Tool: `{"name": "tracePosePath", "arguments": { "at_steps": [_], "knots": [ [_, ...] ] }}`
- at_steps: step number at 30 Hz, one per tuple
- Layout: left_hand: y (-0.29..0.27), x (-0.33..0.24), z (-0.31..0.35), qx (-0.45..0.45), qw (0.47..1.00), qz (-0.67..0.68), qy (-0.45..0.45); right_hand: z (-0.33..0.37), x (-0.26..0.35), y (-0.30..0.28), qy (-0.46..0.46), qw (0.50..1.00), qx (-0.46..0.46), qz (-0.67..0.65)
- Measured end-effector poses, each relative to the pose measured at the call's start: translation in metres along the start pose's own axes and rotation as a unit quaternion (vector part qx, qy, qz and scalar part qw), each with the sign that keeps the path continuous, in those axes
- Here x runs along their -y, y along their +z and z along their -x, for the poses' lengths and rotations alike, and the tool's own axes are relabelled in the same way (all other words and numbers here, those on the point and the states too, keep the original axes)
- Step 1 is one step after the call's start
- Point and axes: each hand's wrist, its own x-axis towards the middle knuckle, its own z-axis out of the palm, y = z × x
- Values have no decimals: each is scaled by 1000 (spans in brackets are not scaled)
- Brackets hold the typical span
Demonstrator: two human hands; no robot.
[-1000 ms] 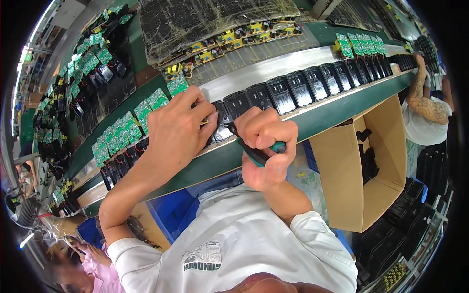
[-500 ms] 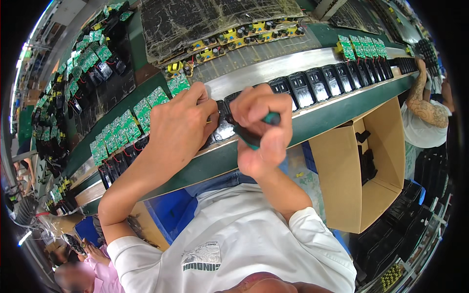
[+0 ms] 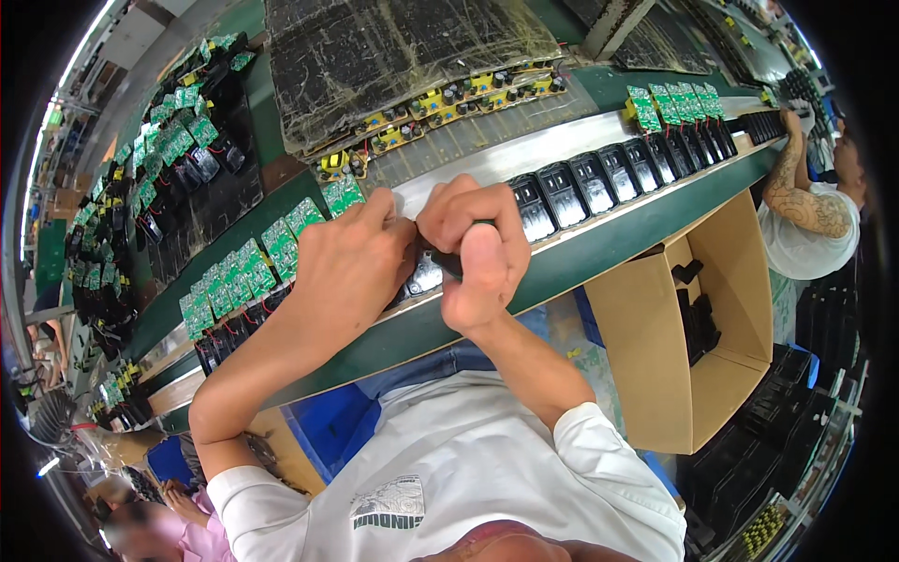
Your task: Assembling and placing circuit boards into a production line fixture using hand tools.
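Note:
Both hands meet over a black plastic case [image 3: 426,278] in the row along the bench's near edge. My left hand [image 3: 351,253] is closed, its bent fingertips at the case's upper part; what they pinch is hidden. Wrapped in my right hand [image 3: 478,248] is a pair of pliers [image 3: 451,264], mostly covered by the fingers and thumb, with only dark bits showing. Its jaws are out of sight, down by the case. Left of my hands, green circuit boards [image 3: 248,269] lean upright on cases, joined by red wires. On the right, open black cases [image 3: 592,183] stand side by side.
Black sheets [image 3: 403,56] with yellow-and-black circuit boards between them lie stacked behind the row. More boards and cases fill the far left. An open cardboard box [image 3: 646,351] with black parts stands at my right. A co-worker [image 3: 810,206] works at the far right.
My right hand has drawn left and closer to my left hand. Its grip has tightened, and the green-and-black plier handles, spread before, are now mostly hidden. My left hand stays at the case.

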Motion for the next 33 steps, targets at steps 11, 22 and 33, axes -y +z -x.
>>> {"name": "tracePosePath", "arguments": {
  "at_steps": [11, 22, 33],
  "knots": [
    [-4, 73, -73, 96, 983, 98, 123, 13, 4, 0, -51, 998, 43, -5],
    [-3, 95, -232, -117, 992, 28, -32, -12, 60, -28, -15, 997, 13, -72],
    [73, 192, -439, -297, 943, -115, -95, -27, 78, -91, -70, 993, -50, -85]
  ]
}}
